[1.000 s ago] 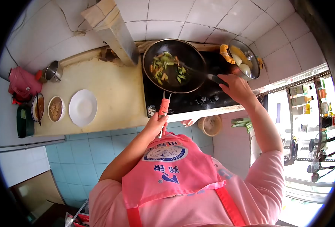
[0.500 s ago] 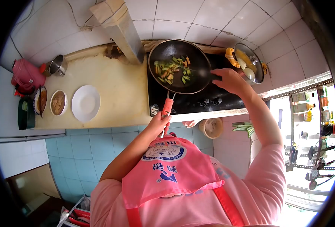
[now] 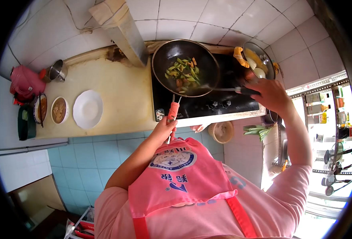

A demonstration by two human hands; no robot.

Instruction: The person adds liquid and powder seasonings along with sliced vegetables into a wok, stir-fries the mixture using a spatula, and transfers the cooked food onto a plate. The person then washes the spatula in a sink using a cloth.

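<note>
A dark wok [image 3: 166, 59] sits on the black cooktop [image 3: 199, 109] with sliced green vegetables and some orange-brown pieces [image 3: 184, 73] in it. My left hand [image 3: 164, 129] is wrapped round the wok's orange-pink handle [image 3: 173, 109], which points towards me. In my right hand [image 3: 269, 93] is the black grip of a spatula [image 3: 223, 89], its fingers closed. The spatula's shaft crosses the near right rim of the wok, and its tip is blurred beside the food.
Left on the counter are a white plate [image 3: 88, 109], a bowl of pale food [image 3: 59, 110], a bowl with chopsticks [image 3: 40, 107], a metal cup [image 3: 57, 71] and a pink kettle [image 3: 26, 85]. A glass-lidded pot [image 3: 259, 59] stands right of the wok. Below is a basket [image 3: 221, 132].
My right hand has moved right and slightly down, drawing the spatula towards the wok's near right rim. The food has shifted and spread. My left hand keeps its grip on the handle.
</note>
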